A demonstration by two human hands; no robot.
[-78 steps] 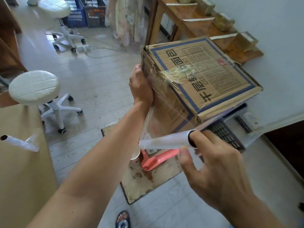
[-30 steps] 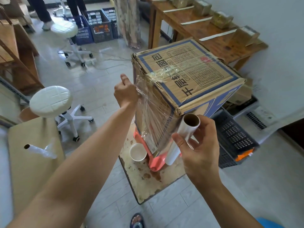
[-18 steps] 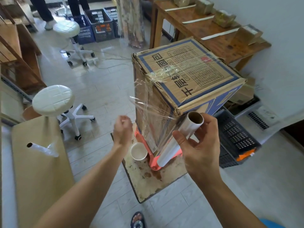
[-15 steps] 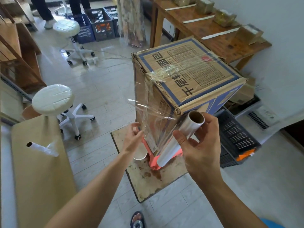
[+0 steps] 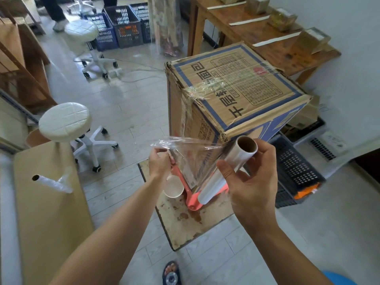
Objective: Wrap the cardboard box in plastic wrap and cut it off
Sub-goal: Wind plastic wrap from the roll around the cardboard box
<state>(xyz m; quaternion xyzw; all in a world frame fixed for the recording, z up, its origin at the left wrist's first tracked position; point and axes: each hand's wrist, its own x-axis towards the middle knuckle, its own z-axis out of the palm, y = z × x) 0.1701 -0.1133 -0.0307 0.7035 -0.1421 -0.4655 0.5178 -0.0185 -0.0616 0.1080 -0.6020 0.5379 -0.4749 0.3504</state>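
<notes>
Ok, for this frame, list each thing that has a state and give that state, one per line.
cardboard box: upright on a stand, closed, partly wrapped in film.
plastic wrap roll: held tilted, film pulled out to the left.
film sheet: stretched between roll and left hand, not cut from the roll.
left hand: fingers pinching the film's edge.
right hand: gripping the roll.
paper cup: upright, looks empty.
second roll: lying on the flat cardboard.

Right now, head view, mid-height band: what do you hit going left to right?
spare wrap roll on the cardboard sheet → white stool → left hand pinching the film → paper cup → plastic wrap roll in the right hand → black crate
</notes>
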